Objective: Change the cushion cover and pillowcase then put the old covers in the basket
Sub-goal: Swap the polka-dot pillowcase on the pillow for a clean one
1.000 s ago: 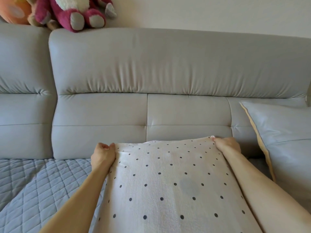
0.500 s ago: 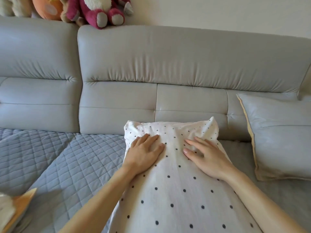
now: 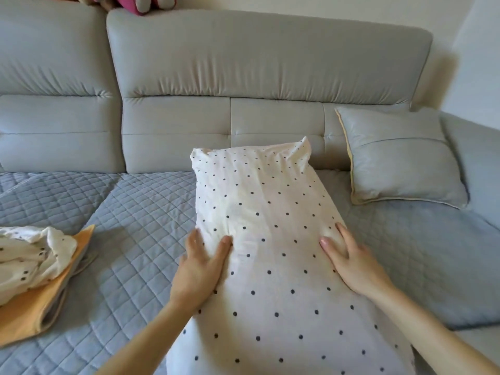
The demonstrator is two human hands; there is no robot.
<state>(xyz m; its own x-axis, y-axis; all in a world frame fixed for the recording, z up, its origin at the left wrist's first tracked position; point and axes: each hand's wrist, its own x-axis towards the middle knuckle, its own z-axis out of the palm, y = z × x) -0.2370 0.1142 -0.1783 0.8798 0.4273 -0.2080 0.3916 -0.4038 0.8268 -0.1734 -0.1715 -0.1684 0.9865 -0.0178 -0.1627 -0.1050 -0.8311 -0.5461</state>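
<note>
Both hands are lying flat and well apart, fingers straight and gripping nothing: the left hand [image 3: 198,269] is pressing the left edge of the pillow [image 3: 270,239], the right hand [image 3: 351,263] its right edge. The pillow is lying lengthwise on the quilted seat cover [image 3: 135,212], its far end near the backrest [image 3: 257,63]. The far corners are standing up limp, so the filling is probably not reaching them, and smoothing alone may be leaving the case bunched. The pillowcase is looking like thin, soft, creasing white cloth with dark dots over a plump oblong. The grey cushion [image 3: 400,158] is looking smooth, faintly glossy, squarish, with pale piping. The crumpled dotted cover [image 3: 32,253] is resting on a flat orange cover [image 3: 27,315]; no basket is showing.
</note>
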